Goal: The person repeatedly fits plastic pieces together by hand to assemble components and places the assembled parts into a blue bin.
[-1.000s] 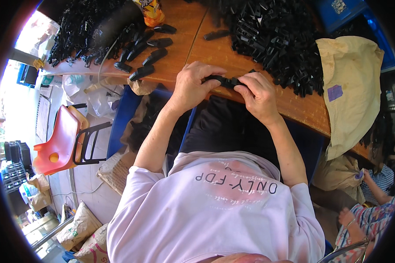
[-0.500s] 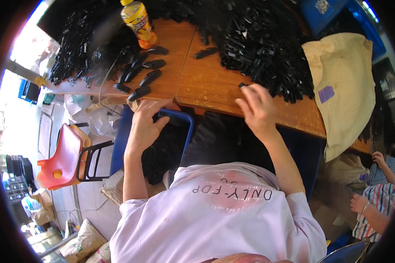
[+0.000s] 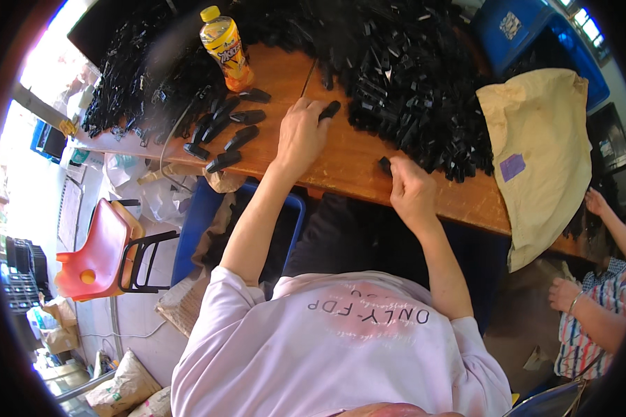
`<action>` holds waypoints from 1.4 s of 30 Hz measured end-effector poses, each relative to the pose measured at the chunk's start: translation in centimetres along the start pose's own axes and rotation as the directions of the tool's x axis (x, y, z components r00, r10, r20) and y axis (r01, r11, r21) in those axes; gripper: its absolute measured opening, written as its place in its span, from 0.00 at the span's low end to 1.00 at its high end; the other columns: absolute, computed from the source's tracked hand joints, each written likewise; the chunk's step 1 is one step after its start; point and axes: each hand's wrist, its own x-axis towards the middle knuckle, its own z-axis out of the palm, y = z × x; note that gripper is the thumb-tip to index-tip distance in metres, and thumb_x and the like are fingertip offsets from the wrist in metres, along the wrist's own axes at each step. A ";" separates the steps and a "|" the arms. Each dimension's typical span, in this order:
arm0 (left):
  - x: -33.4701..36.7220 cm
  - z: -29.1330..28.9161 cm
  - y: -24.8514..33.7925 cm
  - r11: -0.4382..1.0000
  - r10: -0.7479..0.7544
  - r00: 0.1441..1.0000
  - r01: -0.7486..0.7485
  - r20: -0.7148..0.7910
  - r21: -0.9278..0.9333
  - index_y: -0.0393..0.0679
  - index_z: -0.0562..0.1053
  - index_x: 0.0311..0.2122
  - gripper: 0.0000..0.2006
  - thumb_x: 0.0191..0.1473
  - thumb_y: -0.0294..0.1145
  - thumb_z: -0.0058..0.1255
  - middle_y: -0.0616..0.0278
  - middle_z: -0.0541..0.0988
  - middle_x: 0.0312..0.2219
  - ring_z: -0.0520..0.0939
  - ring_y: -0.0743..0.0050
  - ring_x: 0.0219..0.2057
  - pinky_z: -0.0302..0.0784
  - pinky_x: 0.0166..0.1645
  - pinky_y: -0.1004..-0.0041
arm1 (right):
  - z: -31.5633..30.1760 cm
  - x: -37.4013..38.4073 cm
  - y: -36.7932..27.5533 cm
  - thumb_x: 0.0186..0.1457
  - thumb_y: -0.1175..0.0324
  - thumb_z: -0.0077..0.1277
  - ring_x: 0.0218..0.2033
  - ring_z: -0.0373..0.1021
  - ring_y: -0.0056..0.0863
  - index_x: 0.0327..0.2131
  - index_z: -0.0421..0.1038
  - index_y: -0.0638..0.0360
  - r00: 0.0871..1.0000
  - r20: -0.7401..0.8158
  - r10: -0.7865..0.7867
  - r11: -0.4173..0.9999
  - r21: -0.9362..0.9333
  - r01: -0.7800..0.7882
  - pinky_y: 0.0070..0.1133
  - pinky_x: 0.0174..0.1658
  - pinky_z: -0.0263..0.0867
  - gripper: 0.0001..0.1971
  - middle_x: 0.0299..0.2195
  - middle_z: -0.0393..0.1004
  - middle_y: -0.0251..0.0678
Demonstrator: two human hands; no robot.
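Observation:
My left hand (image 3: 301, 139) is over the wooden table, fingers closed on a black elongated plastic piece (image 3: 329, 110) at or just above its surface. Near the table's front edge, my right hand (image 3: 412, 191) pinches a smaller black plastic part (image 3: 385, 165), mostly covered by the fingers. Several black elongated pieces (image 3: 241, 137) lie in loose rows left of my left hand. A large heap of small black plastic parts (image 3: 417, 90) spreads beyond my right hand, and another pile of black parts (image 3: 139, 97) covers the table's left side.
A drink bottle with a yellow cap (image 3: 227, 52) stands behind the rows. A beige sack (image 3: 535, 153) hangs over the table's right end. Below the front edge is a blue bin (image 3: 296, 222). A red chair (image 3: 94, 254) stands at left; another person's hand (image 3: 565, 295) shows at right.
My left hand has moved from above the blue bin forward and right onto the table and closed on an elongated black piece. My right hand stays near the edge with its small part.

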 end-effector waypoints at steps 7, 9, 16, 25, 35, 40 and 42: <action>-3.9 -2.9 6.3 0.915 -0.009 0.988 0.070 0.155 -0.398 0.36 0.78 0.56 0.21 0.58 0.28 0.63 0.46 0.77 0.59 0.84 0.42 0.51 0.81 0.56 0.60 | -0.9 0.1 0.0 0.60 0.71 0.61 0.35 0.78 0.47 0.45 0.78 0.57 0.982 -0.085 0.167 0.985 0.059 -0.163 0.37 0.36 0.73 0.10 0.36 0.80 0.43; -3.8 -3.2 4.8 0.939 0.186 0.981 -0.161 0.055 -0.305 0.37 0.80 0.53 0.16 0.59 0.23 0.58 0.49 0.81 0.54 0.83 0.44 0.52 0.80 0.56 0.60 | -1.1 0.5 -1.1 0.60 0.68 0.62 0.38 0.77 0.47 0.45 0.77 0.58 0.983 -0.068 0.168 0.982 0.095 -0.161 0.37 0.38 0.74 0.12 0.39 0.77 0.44; -3.5 -4.3 4.0 0.905 0.417 0.873 -0.374 0.253 -0.202 0.39 0.82 0.46 0.16 0.50 0.21 0.60 0.52 0.83 0.50 0.80 0.50 0.54 0.76 0.59 0.57 | 0.7 0.0 -2.0 0.57 0.64 0.65 0.38 0.77 0.41 0.39 0.77 0.57 0.982 0.119 0.149 0.988 0.014 -0.152 0.35 0.37 0.75 0.11 0.41 0.73 0.39; -4.9 -2.6 3.3 0.920 0.267 0.940 -0.183 0.214 -0.346 0.37 0.81 0.41 0.12 0.50 0.25 0.66 0.55 0.84 0.45 0.82 0.51 0.48 0.80 0.52 0.60 | -1.0 -0.4 -0.6 0.55 0.70 0.67 0.37 0.79 0.44 0.40 0.80 0.62 0.992 0.049 0.117 0.909 0.397 -0.127 0.34 0.39 0.74 0.11 0.37 0.81 0.41; -5.2 -2.7 2.9 0.917 0.253 0.943 -0.163 0.217 -0.364 0.40 0.84 0.43 0.13 0.49 0.24 0.68 0.58 0.85 0.44 0.83 0.57 0.46 0.81 0.48 0.64 | -1.0 0.3 -0.9 0.54 0.71 0.68 0.36 0.76 0.42 0.39 0.80 0.62 0.993 0.119 -0.011 0.963 0.268 -0.022 0.34 0.39 0.72 0.11 0.35 0.79 0.39; -5.1 -1.8 2.8 0.888 0.228 0.952 -0.118 0.204 -0.445 0.38 0.83 0.43 0.13 0.49 0.22 0.66 0.56 0.85 0.42 0.83 0.56 0.45 0.81 0.48 0.63 | 0.8 2.4 -1.7 0.50 0.76 0.69 0.31 0.75 0.41 0.35 0.80 0.63 0.983 0.129 -0.128 0.951 0.296 0.085 0.32 0.35 0.69 0.09 0.32 0.77 0.40; -5.5 -2.2 2.7 0.888 0.163 0.965 -0.052 0.205 -0.458 0.37 0.82 0.42 0.13 0.49 0.22 0.66 0.55 0.84 0.41 0.83 0.55 0.44 0.81 0.48 0.63 | 1.8 2.7 -1.9 0.51 0.74 0.69 0.32 0.75 0.43 0.35 0.80 0.62 0.988 0.096 -0.119 0.944 0.319 0.083 0.33 0.35 0.70 0.09 0.32 0.77 0.40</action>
